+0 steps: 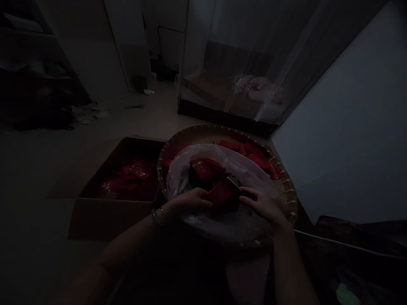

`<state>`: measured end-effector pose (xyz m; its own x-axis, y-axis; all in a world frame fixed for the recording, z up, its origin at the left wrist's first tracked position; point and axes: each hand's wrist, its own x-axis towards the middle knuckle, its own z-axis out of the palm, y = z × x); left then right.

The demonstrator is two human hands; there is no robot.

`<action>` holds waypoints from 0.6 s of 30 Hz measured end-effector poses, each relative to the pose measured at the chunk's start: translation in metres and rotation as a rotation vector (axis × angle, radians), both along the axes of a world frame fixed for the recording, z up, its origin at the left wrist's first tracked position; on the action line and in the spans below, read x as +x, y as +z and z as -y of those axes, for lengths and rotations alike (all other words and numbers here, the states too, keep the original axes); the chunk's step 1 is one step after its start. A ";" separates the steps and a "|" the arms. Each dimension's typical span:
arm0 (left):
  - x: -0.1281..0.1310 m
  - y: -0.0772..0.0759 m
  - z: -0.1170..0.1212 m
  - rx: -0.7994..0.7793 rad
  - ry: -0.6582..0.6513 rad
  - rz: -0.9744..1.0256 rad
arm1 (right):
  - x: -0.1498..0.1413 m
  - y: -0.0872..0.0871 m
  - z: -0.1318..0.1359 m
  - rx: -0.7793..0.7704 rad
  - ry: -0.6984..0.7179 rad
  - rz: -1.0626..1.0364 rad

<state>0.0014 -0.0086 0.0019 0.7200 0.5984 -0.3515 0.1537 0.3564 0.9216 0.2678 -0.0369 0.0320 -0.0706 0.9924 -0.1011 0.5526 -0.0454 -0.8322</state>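
In the dim head view, my left hand (192, 200) is closed on the edge of a flat red packet (219, 195) that looks like a red envelope. My right hand (261, 205) pinches a thin, dark flat piece with a pale edge (234, 184) at the packet's right side; its kind is hard to make out. Both hands are above a crumpled clear plastic bag (235, 159), opened out inside a round woven bamboo tray (288, 192). Another red packet with a green strip (202, 168) lies in the bag, beyond my hands.
More red packets (259, 160) lie along the tray's far right side. Left of the tray stands an open cardboard box (111, 216) holding red wrappers (135, 170). A netted bed (229, 93) is behind, a pale wall (343, 140) on the right. A white cord (346, 243) runs at lower right.
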 end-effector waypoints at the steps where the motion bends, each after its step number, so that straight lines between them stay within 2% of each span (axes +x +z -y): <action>1: 0.000 -0.001 0.000 0.014 -0.002 0.001 | -0.003 -0.001 0.000 0.011 0.001 0.014; 9: 0.000 -0.010 -0.003 0.068 -0.024 -0.026 | -0.016 -0.004 0.000 0.039 -0.077 0.087; 18: -0.001 0.001 0.001 0.060 -0.025 -0.083 | -0.014 -0.006 0.000 0.068 -0.077 0.052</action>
<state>0.0004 -0.0098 0.0031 0.7049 0.6022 -0.3747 0.2391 0.2957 0.9249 0.2534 -0.0371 0.0262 0.0101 0.9993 -0.0349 0.5918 -0.0341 -0.8053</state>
